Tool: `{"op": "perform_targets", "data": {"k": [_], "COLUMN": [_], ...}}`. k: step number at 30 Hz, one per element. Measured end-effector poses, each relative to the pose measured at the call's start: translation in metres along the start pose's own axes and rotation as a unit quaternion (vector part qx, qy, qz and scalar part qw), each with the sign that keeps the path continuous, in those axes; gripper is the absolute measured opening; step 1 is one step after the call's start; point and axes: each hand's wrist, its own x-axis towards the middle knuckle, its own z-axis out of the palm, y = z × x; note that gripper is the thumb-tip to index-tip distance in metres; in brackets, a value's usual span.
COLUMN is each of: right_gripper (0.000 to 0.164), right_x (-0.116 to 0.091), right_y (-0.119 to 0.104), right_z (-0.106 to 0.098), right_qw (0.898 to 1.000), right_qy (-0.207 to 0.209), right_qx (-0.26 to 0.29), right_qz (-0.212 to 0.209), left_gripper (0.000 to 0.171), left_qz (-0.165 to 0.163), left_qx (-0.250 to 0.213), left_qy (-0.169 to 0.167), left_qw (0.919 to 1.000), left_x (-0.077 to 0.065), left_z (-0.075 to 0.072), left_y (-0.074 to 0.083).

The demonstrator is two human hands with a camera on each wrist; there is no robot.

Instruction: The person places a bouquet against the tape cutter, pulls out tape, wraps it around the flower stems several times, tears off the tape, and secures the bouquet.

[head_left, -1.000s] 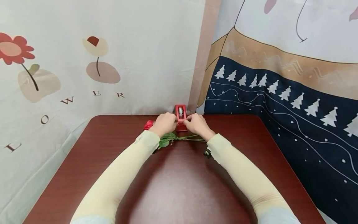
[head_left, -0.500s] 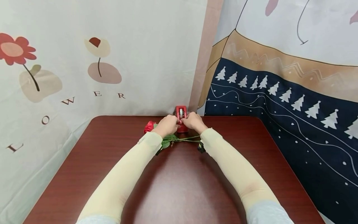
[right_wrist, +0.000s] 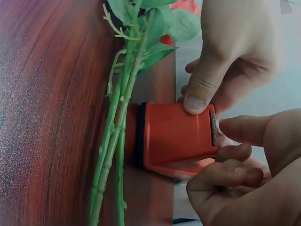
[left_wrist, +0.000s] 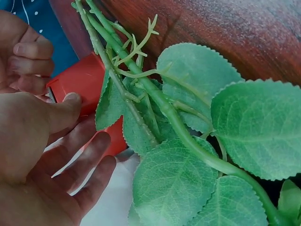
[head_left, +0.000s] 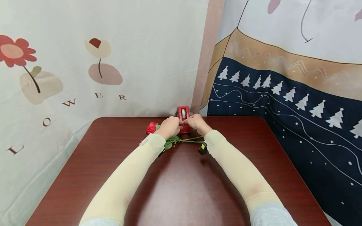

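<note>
1. The left hand point(head_left: 170, 126) holds the red tape dispenser point(right_wrist: 176, 134), thumb point(right_wrist: 195, 104) on its near face, other fingers point(right_wrist: 226, 90) reaching behind.
2. Fingers of the right hand point(head_left: 198, 123) curl beside the cutting edge point(right_wrist: 214, 128); whether they pinch anything, I cannot tell.
3. Stems point(right_wrist: 113, 141) of a red rose point(head_left: 151, 128) lie along the worktop point(head_left: 181, 188), nearer the person than either hand's fingers.
4. A weak left hold could let the dispenser slide under any pull; a slip there might nick the right thumb point(right_wrist: 244, 129).
</note>
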Motion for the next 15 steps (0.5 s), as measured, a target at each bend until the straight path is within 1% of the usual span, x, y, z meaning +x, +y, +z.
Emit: {"op": "perform_targets", "data": {"k": [4, 7, 10, 12, 15], "right_gripper": [0.026, 0.028, 0.035, 0.037, 0.033], "right_x": [-0.003, -0.005, -0.008, -0.010, -0.014], "right_y": [0.001, 0.000, -0.001, -0.002, -0.004], "right_z": [0.001, 0.000, -0.001, -0.002, -0.003], "right_qw": [0.999, 0.997, 0.996, 0.995, 0.995], "right_qy": [0.012, 0.011, -0.005, -0.013, -0.019], "right_qx": [0.048, 0.075, 0.091, 0.097, 0.101], "right_qz": [-0.011, -0.015, -0.005, 0.003, 0.006], "left_gripper": [0.016, 0.013, 0.011, 0.011, 0.011], "left_qz": [-0.003, -0.007, -0.012, -0.013, -0.013], "left_qx": [0.013, 0.029, 0.042, 0.043, 0.039], "left_qy": [0.001, 0.002, 0.000, -0.002, 0.002], "left_qw": [0.9999, 0.9995, 0.9991, 0.9990, 0.9991], "left_x": [0.000, 0.001, 0.002, 0.002, 0.002], "left_z": [0.000, -0.001, -0.001, -0.002, -0.002], "left_y": [0.002, 0.003, 0.004, 0.004, 0.004]}}
